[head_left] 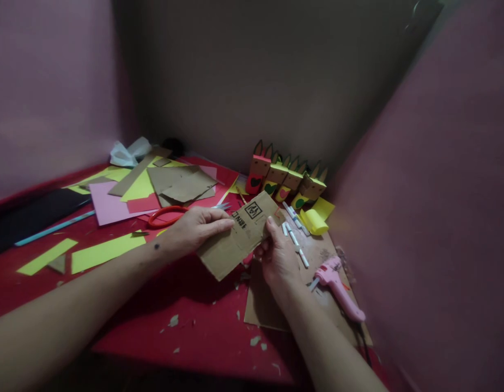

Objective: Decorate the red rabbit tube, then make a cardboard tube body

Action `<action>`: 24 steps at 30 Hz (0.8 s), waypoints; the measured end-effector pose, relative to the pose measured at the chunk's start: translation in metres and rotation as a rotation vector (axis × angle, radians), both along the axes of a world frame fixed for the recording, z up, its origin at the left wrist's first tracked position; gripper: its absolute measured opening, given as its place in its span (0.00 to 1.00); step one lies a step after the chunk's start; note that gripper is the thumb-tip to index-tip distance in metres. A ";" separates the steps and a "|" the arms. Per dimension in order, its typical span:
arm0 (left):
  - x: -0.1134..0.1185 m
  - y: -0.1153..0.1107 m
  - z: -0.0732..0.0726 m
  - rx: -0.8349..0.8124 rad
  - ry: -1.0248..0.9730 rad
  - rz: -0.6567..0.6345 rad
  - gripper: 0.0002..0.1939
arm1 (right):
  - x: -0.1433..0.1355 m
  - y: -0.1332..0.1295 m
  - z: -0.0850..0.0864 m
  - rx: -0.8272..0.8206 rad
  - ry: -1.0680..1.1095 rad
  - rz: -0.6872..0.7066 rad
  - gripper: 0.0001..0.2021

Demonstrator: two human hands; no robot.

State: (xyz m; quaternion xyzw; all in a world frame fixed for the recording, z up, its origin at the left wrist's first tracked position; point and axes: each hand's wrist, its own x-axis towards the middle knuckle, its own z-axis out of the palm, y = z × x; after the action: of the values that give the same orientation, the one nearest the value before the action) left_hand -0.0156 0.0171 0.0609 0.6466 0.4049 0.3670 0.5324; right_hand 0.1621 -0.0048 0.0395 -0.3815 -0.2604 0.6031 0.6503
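Both hands hold a brown cardboard piece (239, 237) with black print on it, a little above the red table (186, 321). My left hand (194, 228) grips its left edge from above. My right hand (278, 256) pinches its right edge, thumb on top. Red-handled scissors (170, 215) lie just behind my left hand. A pink glue gun (339, 286) rests to the right of my right hand on a flat cardboard sheet (263, 307).
Several small cardboard figures with ears (286, 179) stand in a row at the back. White glue sticks (295, 234), a yellow paper roll (315, 220), yellow, pink and red paper sheets (113, 204) and cardboard scraps (180, 182) lie about. Pink walls close in left and right.
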 end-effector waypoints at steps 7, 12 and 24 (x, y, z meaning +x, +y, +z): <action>-0.001 0.000 0.001 -0.174 -0.063 -0.098 0.14 | 0.000 0.001 0.001 0.063 -0.012 0.094 0.12; 0.000 0.000 0.000 -0.163 -0.111 -0.019 0.15 | -0.003 -0.004 -0.001 0.105 -0.026 0.231 0.15; -0.002 0.007 -0.008 0.835 0.048 0.324 0.02 | -0.005 -0.005 -0.005 0.198 -0.089 0.245 0.29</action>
State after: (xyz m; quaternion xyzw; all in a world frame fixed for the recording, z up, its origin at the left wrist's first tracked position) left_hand -0.0180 0.0243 0.0525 0.7426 0.3303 0.5624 0.1521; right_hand 0.1576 -0.0098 0.0340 -0.3072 -0.3916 0.6318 0.5942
